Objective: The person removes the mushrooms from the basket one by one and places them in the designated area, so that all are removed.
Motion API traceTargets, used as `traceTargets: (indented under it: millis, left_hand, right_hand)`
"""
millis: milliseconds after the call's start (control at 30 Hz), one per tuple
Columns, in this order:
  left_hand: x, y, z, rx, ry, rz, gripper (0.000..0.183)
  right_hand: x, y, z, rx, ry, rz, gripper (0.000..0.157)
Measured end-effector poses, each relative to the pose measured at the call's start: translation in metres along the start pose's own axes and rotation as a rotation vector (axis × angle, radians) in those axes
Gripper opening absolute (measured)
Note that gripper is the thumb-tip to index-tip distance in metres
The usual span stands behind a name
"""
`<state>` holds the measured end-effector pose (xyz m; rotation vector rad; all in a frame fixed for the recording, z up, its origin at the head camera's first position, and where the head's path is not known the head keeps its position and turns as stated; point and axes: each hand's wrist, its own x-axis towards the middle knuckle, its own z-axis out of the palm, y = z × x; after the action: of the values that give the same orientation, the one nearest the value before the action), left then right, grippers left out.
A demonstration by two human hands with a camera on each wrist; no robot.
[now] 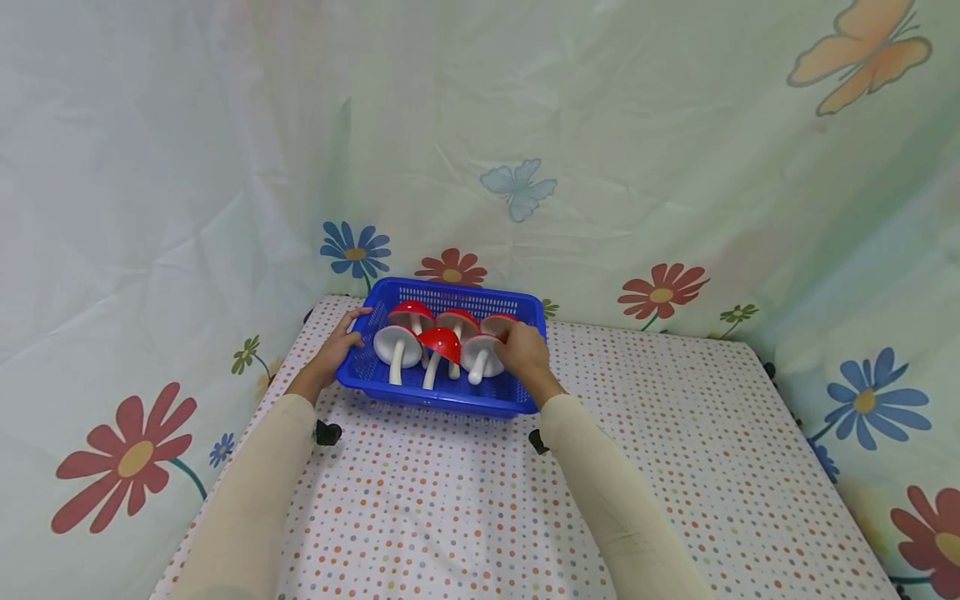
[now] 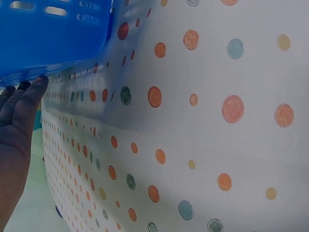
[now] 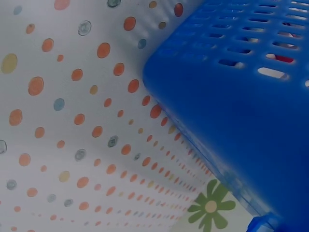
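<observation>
A blue plastic basket (image 1: 438,402) with slotted walls holds several toy mushrooms, red-capped with white stems. At its left rim is my left hand (image 1: 331,353), gripping the edge. In the left wrist view straight fingers (image 2: 28,104) meet the basket (image 2: 53,41). My right hand (image 1: 525,354) reaches in over the right side, its fingertips hidden at the edge of a toy mushroom (image 1: 483,357), which it appears to pinch. Other toy mushrooms, such as the front one (image 1: 440,343), lie to the left. The right wrist view shows the basket's wall (image 3: 231,116), without the hand.
The basket stands at the back of a table (image 1: 435,517) with a dotted cover. Behind it hangs a pale curtain (image 1: 600,217) printed with flowers and butterflies, which also lines both sides.
</observation>
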<state>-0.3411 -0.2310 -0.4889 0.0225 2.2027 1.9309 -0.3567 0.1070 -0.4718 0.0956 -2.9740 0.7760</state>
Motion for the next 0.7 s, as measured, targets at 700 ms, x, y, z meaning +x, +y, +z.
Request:
traceTargets:
  millis: [700]
  left_hand:
    - [0.008, -0.010, -0.003, -0.018, 0.005, -0.012, 0.072]
  right_hand:
    - [-0.005, 0.021, -0.036, 0.296, 0.461, -0.164, 0.020]
